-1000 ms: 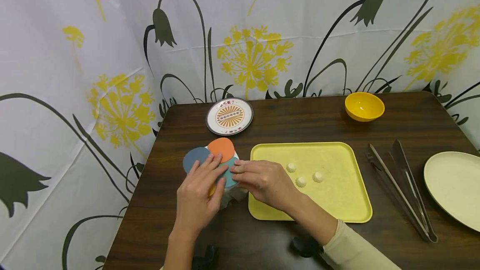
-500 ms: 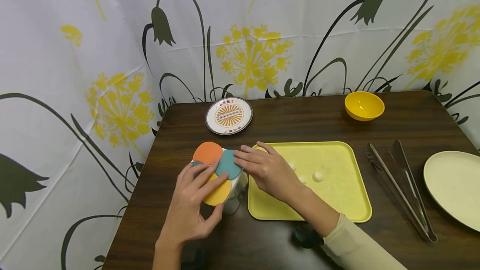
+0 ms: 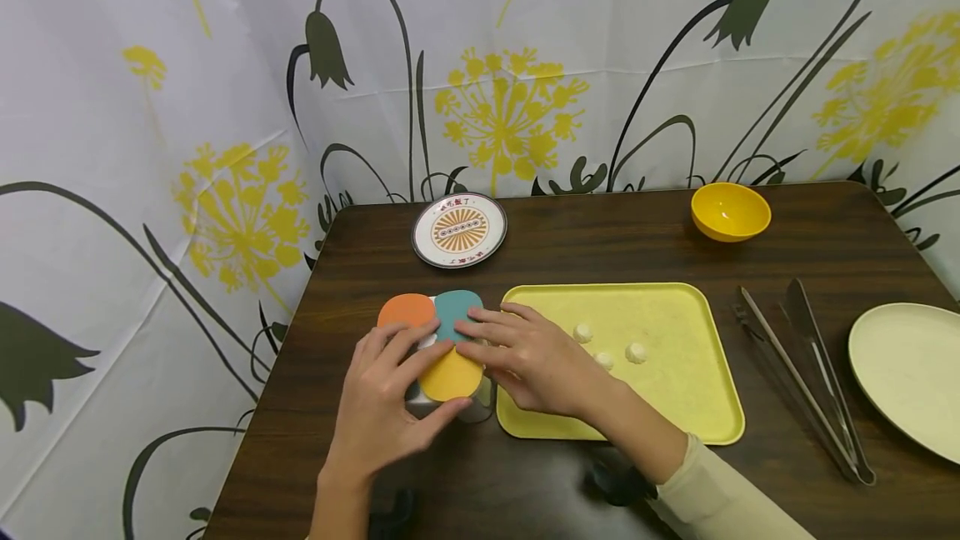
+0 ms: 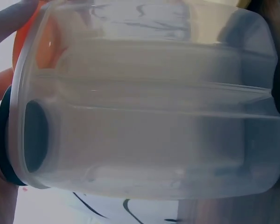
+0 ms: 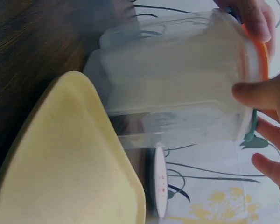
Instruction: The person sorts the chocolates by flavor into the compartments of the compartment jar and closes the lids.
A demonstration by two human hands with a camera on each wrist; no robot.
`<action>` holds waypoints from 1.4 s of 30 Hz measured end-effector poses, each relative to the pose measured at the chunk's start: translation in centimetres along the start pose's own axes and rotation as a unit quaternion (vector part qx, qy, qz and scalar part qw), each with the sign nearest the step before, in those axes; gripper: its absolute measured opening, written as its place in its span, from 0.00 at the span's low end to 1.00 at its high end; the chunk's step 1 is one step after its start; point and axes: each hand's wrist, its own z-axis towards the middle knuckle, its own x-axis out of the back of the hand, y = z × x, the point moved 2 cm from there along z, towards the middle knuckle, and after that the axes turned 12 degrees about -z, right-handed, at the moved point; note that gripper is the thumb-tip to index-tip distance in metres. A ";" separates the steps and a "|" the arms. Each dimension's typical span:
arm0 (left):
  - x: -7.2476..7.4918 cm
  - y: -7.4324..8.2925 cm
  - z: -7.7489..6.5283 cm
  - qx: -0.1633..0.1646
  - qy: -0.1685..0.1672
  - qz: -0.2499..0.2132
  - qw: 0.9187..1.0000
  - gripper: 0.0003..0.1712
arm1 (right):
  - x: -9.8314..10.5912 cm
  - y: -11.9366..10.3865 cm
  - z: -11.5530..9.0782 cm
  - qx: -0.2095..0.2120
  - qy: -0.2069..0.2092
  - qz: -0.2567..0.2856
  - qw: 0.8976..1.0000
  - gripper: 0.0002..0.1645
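A clear plastic storage container [image 3: 476,412] with round coloured lids stands on the table's left half. Its orange lid [image 3: 406,309], teal lid [image 3: 454,307] and yellow lid [image 3: 452,375] show; a dark blue lid is mostly hidden. My left hand [image 3: 386,398] grips the top from the left, fingers over the lids and thumb at the front. From the right, my right hand [image 3: 536,357] holds the top too; in the right wrist view its thumb presses the container [image 5: 177,79] at the rim. The left wrist view shows the container's translucent wall [image 4: 144,135] up close.
Right of the container lies a yellow tray [image 3: 660,398] with small white balls [image 3: 636,353]. Tongs [image 3: 813,390] and a cream plate [image 3: 911,373] lie further right. A patterned plate [image 3: 459,231] and a yellow bowl [image 3: 730,213] stand at the back.
The container has turned clockwise, so the orange lid moved left and the yellow lid came to the front right. Both hands shifted their hold along the lids.
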 end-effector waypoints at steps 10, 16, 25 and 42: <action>-1.0 0.1 -0.2 0.003 0.010 -0.020 1.000 0.33 | 0.3 -0.1 -0.3 0.010 -0.004 0.060 0.998 0.28; -0.9 -0.2 -0.4 -0.005 -0.001 -0.032 0.999 0.32 | 0.2 0.0 -0.3 0.008 0.001 0.049 0.999 0.27; -1.1 -0.2 -0.4 -0.028 0.026 -0.027 0.999 0.31 | 0.1 0.0 -0.4 0.020 0.005 0.030 0.999 0.26; -1.4 -0.3 -0.5 -0.055 0.030 0.009 0.998 0.32 | 0.0 0.4 -0.3 0.064 0.036 -0.019 0.997 0.28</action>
